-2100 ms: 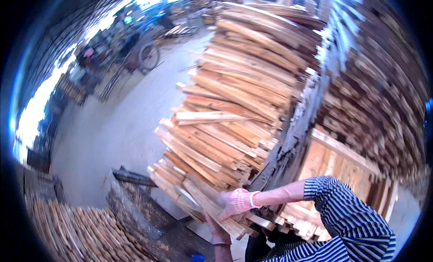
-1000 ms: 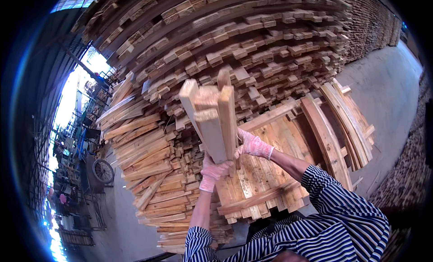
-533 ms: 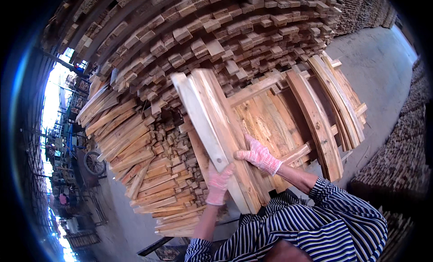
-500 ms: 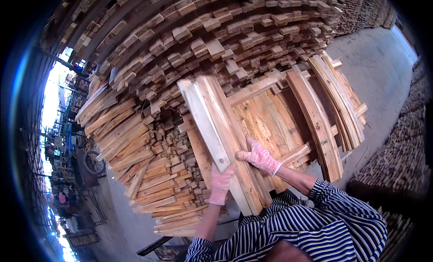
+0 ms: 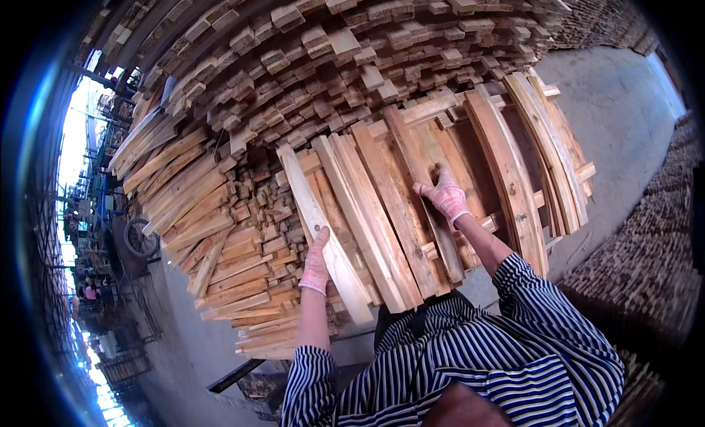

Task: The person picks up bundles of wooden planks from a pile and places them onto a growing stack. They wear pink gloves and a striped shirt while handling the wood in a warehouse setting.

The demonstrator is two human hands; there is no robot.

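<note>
At the far left, under glare, is small clutter, probably workshop gear, though only a spoked wheel [image 5: 140,238] reads plainly. A strip of grey floor [image 5: 172,317] separates it from a heap of short boards [image 5: 183,218]. A tall timber stack [image 5: 294,67] with jutting ends walls off the far side. Right of the heap, the left hand [image 5: 315,265] lays its thumb on the edge of a pale board [image 5: 312,214]; its fingers are hidden, so I cannot tell whether it pinches. Next come narrow boards [image 5: 367,225] side by side across a slatted panel [image 5: 457,159]. The right hand [image 5: 444,195] is spread, thumb at a brown board [image 5: 416,170]. Farther right, thick boards [image 5: 507,181] and a bundle [image 5: 549,155] overlie the panel; beyond its edge runs floor [image 5: 609,111], then a dark wood pile [image 5: 646,251].
</note>
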